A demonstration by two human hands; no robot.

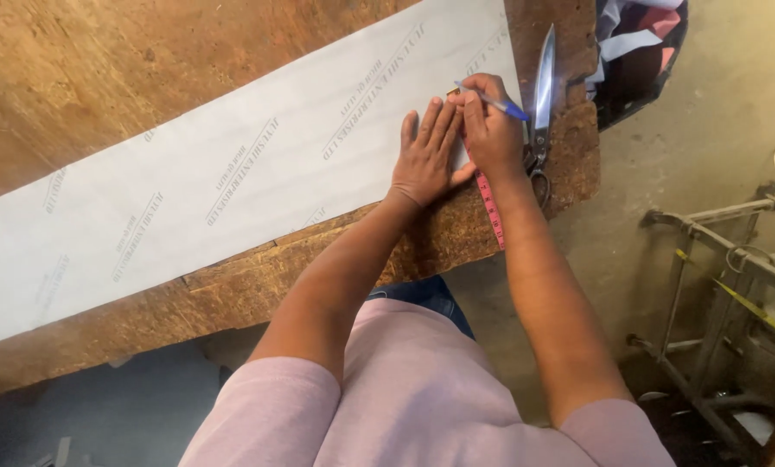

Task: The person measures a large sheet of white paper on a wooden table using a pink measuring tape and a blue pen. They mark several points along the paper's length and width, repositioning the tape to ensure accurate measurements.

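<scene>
A long strip of white material (232, 164) with faint grey print lies across a worn wooden table (102, 60). My left hand (428, 156) rests flat on its right end, fingers spread. Beside it my right hand (491, 125) grips a blue pen (500, 106) with its tip on the white strip. A pink measuring tape (491, 210) runs under my right hand across the strip and hangs over the table's front edge.
Large metal scissors (543, 95) lie shut on the table just right of my right hand. A bin of fabric scraps (638, 43) stands past the table's right end. A metal frame (716, 285) stands on the concrete floor at the right.
</scene>
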